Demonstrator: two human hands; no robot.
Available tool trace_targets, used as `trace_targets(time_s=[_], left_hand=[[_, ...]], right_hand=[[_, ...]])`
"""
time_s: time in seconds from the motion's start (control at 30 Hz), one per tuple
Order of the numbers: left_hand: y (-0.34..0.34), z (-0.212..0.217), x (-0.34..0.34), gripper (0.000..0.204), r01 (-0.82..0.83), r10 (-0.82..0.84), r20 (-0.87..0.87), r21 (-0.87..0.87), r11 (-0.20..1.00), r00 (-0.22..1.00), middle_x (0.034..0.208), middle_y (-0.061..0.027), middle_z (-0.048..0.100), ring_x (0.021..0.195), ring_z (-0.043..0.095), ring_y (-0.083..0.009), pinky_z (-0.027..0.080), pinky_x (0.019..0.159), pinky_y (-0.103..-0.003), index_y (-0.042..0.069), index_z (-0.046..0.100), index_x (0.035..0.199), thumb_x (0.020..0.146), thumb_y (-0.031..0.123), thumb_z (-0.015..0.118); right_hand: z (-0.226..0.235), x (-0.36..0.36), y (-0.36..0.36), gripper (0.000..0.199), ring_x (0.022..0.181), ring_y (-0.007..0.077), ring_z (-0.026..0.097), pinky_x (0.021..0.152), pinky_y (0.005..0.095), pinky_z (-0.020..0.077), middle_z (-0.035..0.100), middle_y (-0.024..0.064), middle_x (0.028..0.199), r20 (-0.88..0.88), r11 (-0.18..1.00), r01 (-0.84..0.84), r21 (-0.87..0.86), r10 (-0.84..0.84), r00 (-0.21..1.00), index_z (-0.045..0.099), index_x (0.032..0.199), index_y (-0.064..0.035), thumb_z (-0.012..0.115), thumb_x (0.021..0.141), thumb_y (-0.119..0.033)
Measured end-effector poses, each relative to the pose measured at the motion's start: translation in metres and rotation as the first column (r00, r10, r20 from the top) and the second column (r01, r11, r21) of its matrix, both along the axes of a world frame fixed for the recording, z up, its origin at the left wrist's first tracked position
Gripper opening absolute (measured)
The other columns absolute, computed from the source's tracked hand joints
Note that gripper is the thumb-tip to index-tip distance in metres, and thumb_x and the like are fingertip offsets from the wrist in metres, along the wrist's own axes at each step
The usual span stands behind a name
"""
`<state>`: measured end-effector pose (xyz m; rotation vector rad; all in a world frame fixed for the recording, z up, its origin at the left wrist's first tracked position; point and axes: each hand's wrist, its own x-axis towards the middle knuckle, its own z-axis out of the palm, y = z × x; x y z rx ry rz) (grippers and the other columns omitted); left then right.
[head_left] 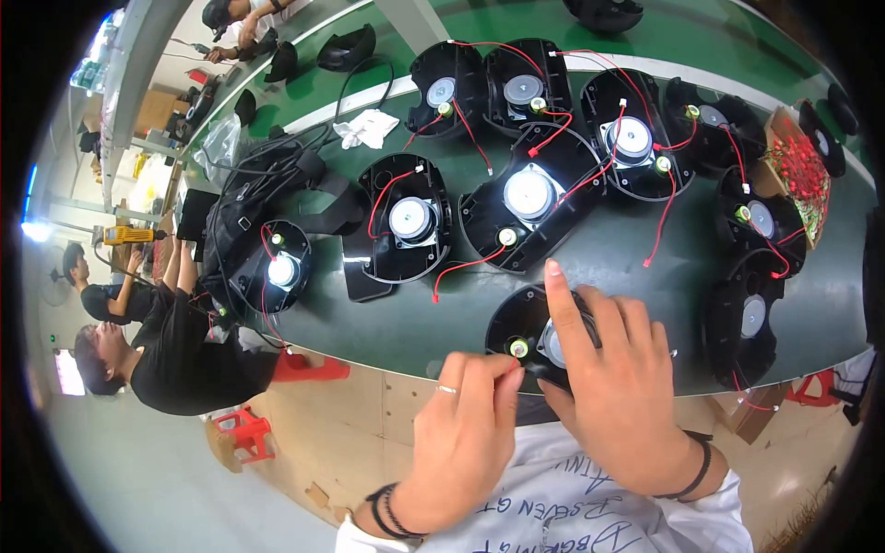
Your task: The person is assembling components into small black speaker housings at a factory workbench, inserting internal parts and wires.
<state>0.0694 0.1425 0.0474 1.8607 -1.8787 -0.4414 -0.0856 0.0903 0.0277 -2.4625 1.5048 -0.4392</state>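
Note:
A black plastic speaker housing [501, 320] lies at the table's near edge, directly in front of me. Set in it are a silver round speaker magnet [554, 345], partly covered by my fingers, and a small part with a yellow-green rim [519, 348]. My left hand [466, 433] pinches a bit of red wire [513, 365] beside that small part; most of the wire is hidden by the fingertips. Over the housing's right side lies my right hand [616, 392], fingers stretched out and index pointing away from me. Nothing shows in its grip.
Several similar housings with red wires, such as one in the middle [489, 207], cover the green table [608, 267]. A box of small red parts [797, 170] stands far right. A black bag [249, 203] with cables lies left. Co-workers [175, 355] sit at left.

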Motion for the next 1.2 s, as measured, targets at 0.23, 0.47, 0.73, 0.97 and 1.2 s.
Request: trace_targets(time_s=[0.23, 0.47, 0.73, 0.97, 1.2], left_hand=[[0.023, -0.039, -0.027, 0.006, -0.258, 0.245, -0.237, -0.027, 0.966, 0.940, 0.078, -0.0079, 0.066, 0.060, 0.064, -0.0132, 0.049, 0.055, -0.028, 0.000, 0.063, 0.101, 0.101, 0.002, 0.069], [0.019, -0.064, -0.018, 0.010, -0.184, 0.155, -0.125, -0.270, 0.945, 0.980, 0.075, -0.0066, 0.065, 0.055, 0.060, -0.0111, 0.044, 0.049, -0.024, -0.002, 0.066, 0.099, 0.094, -0.005, 0.074], [0.015, -0.070, -0.017, 0.017, -0.107, 0.088, -0.066, -0.390, 0.914, 0.994, 0.075, -0.0076, 0.065, 0.060, 0.061, -0.0213, 0.049, 0.056, -0.030, -0.002, 0.069, 0.099, 0.086, -0.008, 0.078], [0.015, -0.070, -0.014, 0.026, -0.071, 0.061, -0.037, -0.375, 0.924, 0.997, 0.078, -0.0093, 0.062, 0.065, 0.058, -0.0261, 0.048, 0.058, -0.035, 0.000, 0.071, 0.099, 0.077, -0.014, 0.073], [0.009, -0.066, -0.011, 0.023, -0.037, 0.025, -0.037, -0.344, 0.938, 0.999, 0.082, -0.0089, 0.064, 0.072, 0.060, -0.0267, 0.050, 0.065, -0.035, 0.000, 0.072, 0.100, 0.079, -0.009, 0.074]], right_hand=[[0.000, -0.002, -0.003, 0.100, 0.103, 0.0284, 0.057, 0.075, 0.0411, 0.0459, 0.063, 0.0135, 0.123, 0.066, 0.999, -0.010, 0.049, 0.007, 0.998, 0.051, 0.156, -0.0095, 0.089, 0.065, -0.022], [-0.003, -0.007, -0.009, 0.099, 0.103, 0.0284, 0.058, 0.076, 0.0421, 0.0472, 0.062, 0.0123, 0.122, 0.130, 0.996, -0.024, 0.088, 0.012, 0.991, 0.051, 0.155, -0.0103, 0.091, 0.066, -0.026], [0.005, -0.024, -0.019, 0.097, 0.117, 0.0380, 0.059, 0.099, 0.0442, 0.0503, 0.063, 0.0177, 0.136, 0.416, 0.960, -0.166, 0.225, 0.059, 0.908, 0.048, 0.156, 0.0002, 0.087, 0.069, -0.019], [-0.004, -0.015, -0.015, 0.085, 0.114, 0.0368, 0.061, 0.099, 0.0453, 0.0508, 0.068, 0.0190, 0.128, 0.424, 0.981, -0.072, 0.182, -0.012, 0.906, 0.055, 0.149, 0.0022, 0.085, 0.072, -0.018], [-0.010, -0.013, -0.020, 0.081, 0.107, 0.0356, 0.064, 0.094, 0.0439, 0.0526, 0.072, 0.0163, 0.118, 0.466, 0.991, -0.018, 0.130, -0.045, 0.884, 0.062, 0.143, -0.0008, 0.087, 0.067, -0.017]])
